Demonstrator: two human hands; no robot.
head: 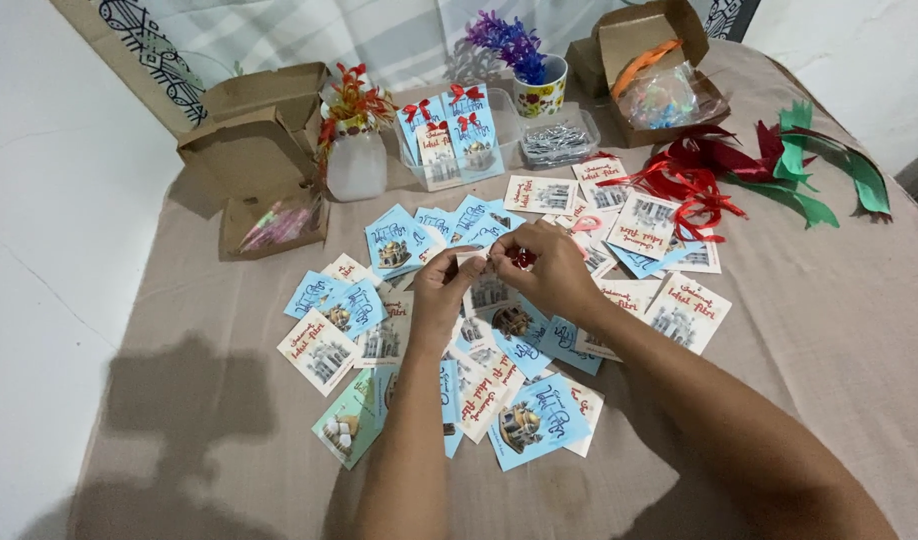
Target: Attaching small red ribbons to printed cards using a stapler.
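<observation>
Head view: both forearms reached forward over the scattered cards.
Left hand (441, 290): fingers pinched a small card (469, 262).
Right hand (551, 268): fingertips closed on a red ribbon bow (522, 258).
Surface: beige cloth (229, 330).

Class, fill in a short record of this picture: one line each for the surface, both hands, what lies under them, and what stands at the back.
Surface: table under a beige cloth
Left hand: pinches a small card
Right hand: at the same card, by a red ribbon bit
Beneath: scattered blue and white cards
Back: clear tray of finished cards, mug of purple flowers, open cardboard boxes
Right side: red ribbons, green ribbons
</observation>
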